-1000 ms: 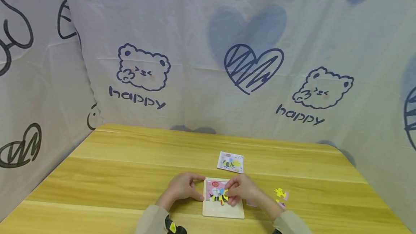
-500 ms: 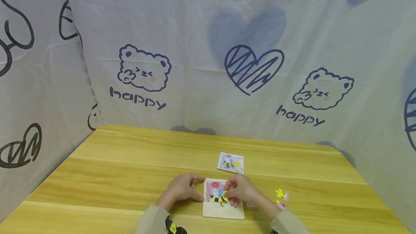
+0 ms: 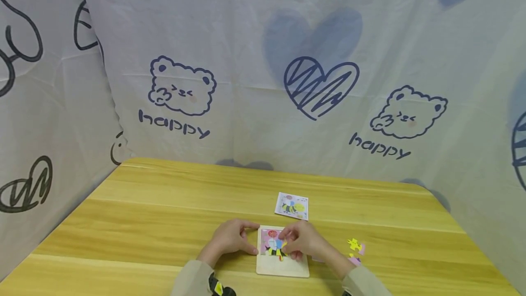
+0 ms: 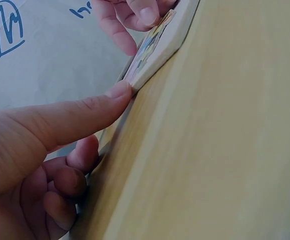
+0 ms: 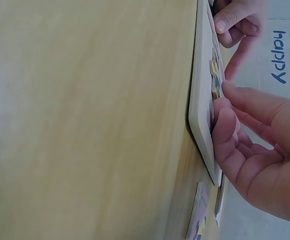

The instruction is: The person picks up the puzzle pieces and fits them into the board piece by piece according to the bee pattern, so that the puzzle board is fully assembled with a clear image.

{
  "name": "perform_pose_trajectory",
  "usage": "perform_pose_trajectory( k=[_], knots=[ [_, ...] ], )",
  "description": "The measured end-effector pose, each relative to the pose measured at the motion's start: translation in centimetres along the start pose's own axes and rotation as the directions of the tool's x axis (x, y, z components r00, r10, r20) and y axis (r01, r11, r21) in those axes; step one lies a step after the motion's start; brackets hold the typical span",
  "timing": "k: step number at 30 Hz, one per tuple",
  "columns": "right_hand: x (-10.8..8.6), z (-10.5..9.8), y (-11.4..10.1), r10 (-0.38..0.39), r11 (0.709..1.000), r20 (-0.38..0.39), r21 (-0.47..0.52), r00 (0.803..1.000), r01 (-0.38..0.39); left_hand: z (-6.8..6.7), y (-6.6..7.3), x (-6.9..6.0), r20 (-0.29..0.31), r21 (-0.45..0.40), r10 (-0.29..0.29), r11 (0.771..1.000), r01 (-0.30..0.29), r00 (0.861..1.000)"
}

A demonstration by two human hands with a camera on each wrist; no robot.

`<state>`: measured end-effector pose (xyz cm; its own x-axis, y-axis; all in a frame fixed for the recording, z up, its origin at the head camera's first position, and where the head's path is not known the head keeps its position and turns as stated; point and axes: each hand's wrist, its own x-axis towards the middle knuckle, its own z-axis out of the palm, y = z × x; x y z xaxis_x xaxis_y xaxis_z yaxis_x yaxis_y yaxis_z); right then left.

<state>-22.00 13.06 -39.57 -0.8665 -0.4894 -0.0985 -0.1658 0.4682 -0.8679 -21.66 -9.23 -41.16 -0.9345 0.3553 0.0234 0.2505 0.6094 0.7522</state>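
The tray (image 3: 283,267) is lying flat on the table (image 3: 164,223), directly before the person, with a partly filled bee puzzle (image 3: 272,243) occupying its upper part; bare wood is showing along the bottom. The left hand (image 3: 232,236) is holding thumb and index finger well apart, touching the tray's left side near the puzzle, while its other fingers are curling loosely. The right hand (image 3: 304,239) is reaching over the tray from the right, its fingers bending and their tips touching the puzzle; whether they are pinching a piece, one cannot tell. This hand is covering the puzzle's right part.

Beyond the tray, a card (image 3: 291,206) bearing a bee picture is lying just behind the right hand. Right of the forearm, a yellow piece (image 3: 355,244) is lying near another piece (image 3: 355,259), and a pink piece (image 3: 317,259) is peeping out beside the tray, partly hidden by the arm. A printed cloth (image 3: 246,35) is hanging behind the table.
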Motion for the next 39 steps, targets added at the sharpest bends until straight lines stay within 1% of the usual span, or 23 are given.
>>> perform_pose_trajectory(
  k=[4,10,16,30,35,39],
  knots=[
    [0.03,-0.01,0.07,-0.018,1.0,0.008,-0.003,1.0,0.018,-0.03,0.05,0.01,0.003,0.0,-0.001,1.0,0.001,1.0],
    [0.01,0.14,0.06,-0.035,0.999,-0.005,-0.017,0.999,0.035,-0.07,0.15,-0.02,0.006,-0.001,-0.005,1.0,0.005,1.0],
    [-0.08,0.27,-0.1,-0.014,1.0,-0.015,-0.022,1.0,0.014,-0.03,0.12,-0.03,0.009,-0.007,-0.012,1.0,0.012,1.0],
    [0.01,0.31,-0.75,-0.001,0.992,-0.002,-0.124,1.0,0.0,0.06,-0.07,0.09,-0.001,-0.005,-0.007,1.0,0.007,1.0],
    [-0.07,0.35,-0.75,0.002,0.992,-0.012,-0.126,1.0,-0.003,-0.01,0.05,0.06,0.002,-0.004,-0.002,1.0,0.002,1.0],
    [-0.17,0.35,-0.59,-0.003,0.994,-0.025,-0.112,1.0,0.001,-0.04,0.13,0.03,0.011,-0.01,-0.008,1.0,0.009,1.0]
  ],
)
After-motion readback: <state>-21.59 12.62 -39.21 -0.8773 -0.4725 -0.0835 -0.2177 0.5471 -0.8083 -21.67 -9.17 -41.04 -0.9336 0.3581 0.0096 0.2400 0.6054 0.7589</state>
